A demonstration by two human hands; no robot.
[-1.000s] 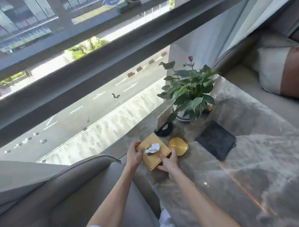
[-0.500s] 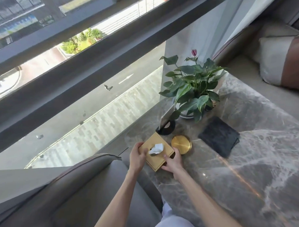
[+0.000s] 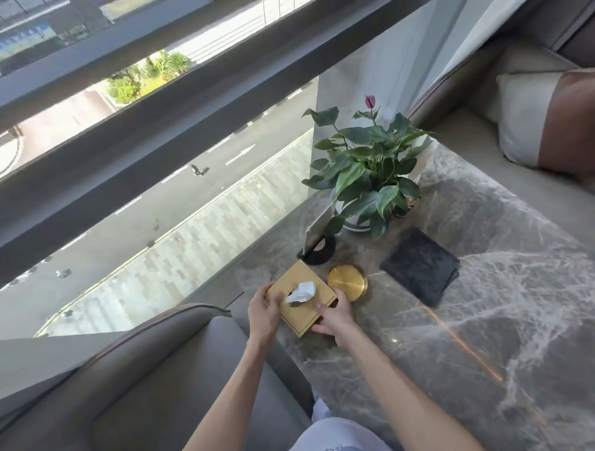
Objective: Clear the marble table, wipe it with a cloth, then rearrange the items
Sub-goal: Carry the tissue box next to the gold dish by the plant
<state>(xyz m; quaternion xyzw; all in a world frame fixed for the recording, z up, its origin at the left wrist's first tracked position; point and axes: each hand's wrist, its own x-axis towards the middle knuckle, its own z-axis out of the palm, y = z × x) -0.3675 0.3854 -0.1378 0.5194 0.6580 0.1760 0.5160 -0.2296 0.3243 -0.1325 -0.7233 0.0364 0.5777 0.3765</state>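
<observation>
A gold tissue box (image 3: 301, 302) with a white tissue sticking out of its top sits at the near left corner of the grey marble table (image 3: 498, 336). My left hand (image 3: 262, 312) grips the box's left side and my right hand (image 3: 334, 317) grips its near right side. Just right of the box lies a round gold tray (image 3: 347, 281). A folded dark cloth (image 3: 420, 266) lies flat further right. Behind them stand a potted green plant (image 3: 365, 174) with one pink flower and a card in a black round stand (image 3: 319, 243).
A grey sofa arm and seat (image 3: 143, 385) lie to the left below the table edge. A large window (image 3: 115, 148) with a dark frame runs along the table's far left side. A bench with a cushion (image 3: 530, 119) is at the far right.
Both hands stay on the tissue box, which has barely shifted on the table. The camera has tilted and moved a little, so the scene sits slightly differently in the frame.
</observation>
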